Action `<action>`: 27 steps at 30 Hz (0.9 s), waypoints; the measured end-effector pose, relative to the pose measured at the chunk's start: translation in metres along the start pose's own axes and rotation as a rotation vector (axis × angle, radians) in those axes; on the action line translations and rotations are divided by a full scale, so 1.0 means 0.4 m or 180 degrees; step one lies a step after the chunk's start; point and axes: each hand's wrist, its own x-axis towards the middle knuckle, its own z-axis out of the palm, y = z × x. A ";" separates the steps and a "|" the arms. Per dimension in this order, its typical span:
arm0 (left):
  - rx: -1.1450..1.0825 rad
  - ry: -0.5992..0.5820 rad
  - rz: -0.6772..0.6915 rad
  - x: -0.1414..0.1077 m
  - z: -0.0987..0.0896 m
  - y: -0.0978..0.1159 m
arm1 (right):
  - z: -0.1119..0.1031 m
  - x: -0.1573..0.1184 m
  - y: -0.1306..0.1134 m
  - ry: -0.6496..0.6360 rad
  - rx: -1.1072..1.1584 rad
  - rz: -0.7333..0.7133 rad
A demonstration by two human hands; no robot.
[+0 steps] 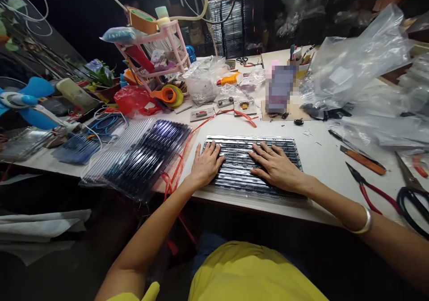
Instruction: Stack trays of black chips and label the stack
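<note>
A clear plastic tray [241, 182] with rows of dark, shiny strips lies flat near the table's front edge. My left hand [206, 165] rests palm down on its left side, fingers spread and pointing away from me. Over on its right side, my right hand [276, 166] lies flat too, fingers apart and angled to the left. Both hands touch the top of the tray and grip nothing. What the strips are is too small to tell, and the palms hide part of the rows.
Similar filled trays [144, 158] are stacked at left, beside red plastic string [181, 160]. At right lie red-handled pliers [372, 187], black-handled scissors [414, 202] and an orange cutter knife [363, 159]. Behind stand a pink rack [182, 62], plastic bags [358, 68] and a blue fan [30, 100].
</note>
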 end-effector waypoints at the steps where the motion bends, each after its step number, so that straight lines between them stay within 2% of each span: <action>1: 0.0017 -0.0006 0.0042 0.004 0.000 0.006 | -0.002 0.001 -0.002 -0.0030 0.0009 -0.0012; 6: 0.0007 -0.0182 0.0504 0.010 0.008 0.022 | -0.002 0.010 -0.007 -0.0100 0.0205 -0.0044; 10: -0.0034 -0.0113 0.0617 0.000 0.009 0.017 | 0.000 0.004 -0.010 0.0032 0.0242 0.0007; 14: -0.0297 0.0117 0.0568 0.005 0.007 0.022 | -0.008 -0.006 -0.022 0.0329 0.0145 0.0102; 20: -0.0397 0.0622 0.0287 0.045 0.014 0.050 | 0.000 -0.003 -0.023 0.0530 0.0267 -0.0006; 24: -0.0337 0.0957 0.0539 0.054 0.005 0.060 | -0.010 -0.007 -0.026 0.0542 0.0452 0.0075; 27: -0.0391 0.1277 0.0798 0.049 0.015 0.038 | -0.028 -0.008 -0.032 0.0403 0.0099 0.0156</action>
